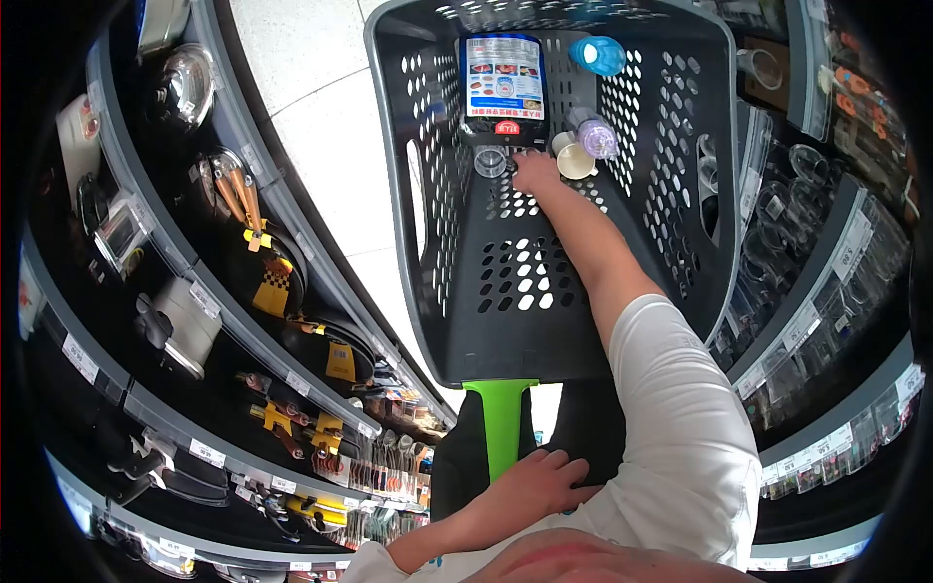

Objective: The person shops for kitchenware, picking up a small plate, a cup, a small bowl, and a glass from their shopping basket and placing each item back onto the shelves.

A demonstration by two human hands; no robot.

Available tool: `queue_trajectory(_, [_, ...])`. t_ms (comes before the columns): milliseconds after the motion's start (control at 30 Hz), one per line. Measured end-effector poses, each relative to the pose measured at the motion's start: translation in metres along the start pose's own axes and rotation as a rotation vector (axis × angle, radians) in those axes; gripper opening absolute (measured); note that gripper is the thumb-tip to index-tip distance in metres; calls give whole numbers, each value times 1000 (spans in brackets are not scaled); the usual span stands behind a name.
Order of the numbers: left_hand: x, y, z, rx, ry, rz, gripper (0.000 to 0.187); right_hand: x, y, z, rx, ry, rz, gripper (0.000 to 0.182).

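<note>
My right hand reaches deep into a dark grey perforated shopping basket, fingers apart. Just left of its fingertips stands a clear glass cup. On its other side is a cream mug, with a purple-capped clear bottle close behind. Behind the hand a large package with a blue and white label leans at the basket's far end. A blue bottle lies at the far right corner. My left hand is curled over the near end of the basket's green handle, its thumb hidden.
Shelves on the left carry pans with yellow tags, a lidded pot and hanging utensils. Glassware fills the shelves close to the basket's right side. Pale floor tiles run along the basket's left.
</note>
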State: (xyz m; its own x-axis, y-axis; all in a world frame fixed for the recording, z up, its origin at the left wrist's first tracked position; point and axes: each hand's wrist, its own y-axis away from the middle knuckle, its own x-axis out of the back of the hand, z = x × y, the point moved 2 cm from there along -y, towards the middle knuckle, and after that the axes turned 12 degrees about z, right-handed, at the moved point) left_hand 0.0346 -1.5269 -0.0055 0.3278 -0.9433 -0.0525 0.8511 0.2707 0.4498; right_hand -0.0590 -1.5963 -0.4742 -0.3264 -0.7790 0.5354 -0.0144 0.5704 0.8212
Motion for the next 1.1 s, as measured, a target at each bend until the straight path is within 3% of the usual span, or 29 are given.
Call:
queue_trajectory(533, [11, -1, 16, -74, -40, 39, 45, 17, 34, -10, 69, 47, 100, 43])
queue_trajectory(600, [11, -1, 21, -41, -48, 151, 35, 21, 41, -11, 138, 110, 123, 41])
queue_trajectory(733, [15, -3, 30, -33, -40, 154, 32, 35, 59, -15, 218, 158, 182, 38])
queue_trajectory(800, [19, -3, 37, 14, 18, 313, 29, 38, 65, -14, 268, 142, 213, 35])
queue_trajectory(900, [32, 3, 52, -42, 34, 482, 28, 51, 81, -11, 275, 120, 249, 32])
queue_trajectory(1100, [40, 27, 85, -116, 74, 632, 23, 111, 138, -6, 356, 134, 299, 34])
